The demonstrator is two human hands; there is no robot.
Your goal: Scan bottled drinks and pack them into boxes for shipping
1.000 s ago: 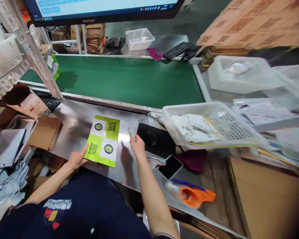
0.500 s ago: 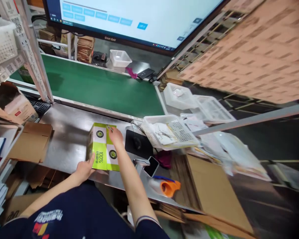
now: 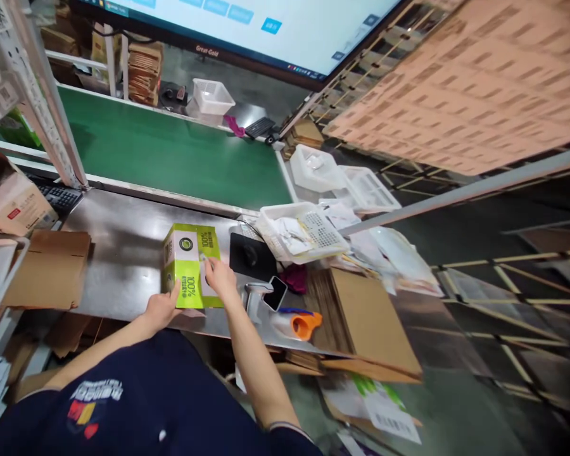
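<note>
A green and white cardboard box printed with "100%" and round leaf logos lies on the metal worktable. My left hand grips its near left corner, with the thumb up on the top face and the other fingers mostly hidden at the side. Over the middle of the box's top, my right hand is closed, fingers pinched around a small pale item whose kind I cannot make out. That item's tip is at the seam between the printed panels.
Right of the box are a mouse pad, a phone, an orange tape dispenser and a white basket. Flattened cardboard lies left. Behind runs a green conveyor belt, beneath a large monitor.
My right hand has moved from the far edge of the box toward me along its seam. My left hand stays on the near corner. The whole view has shifted slightly.
</note>
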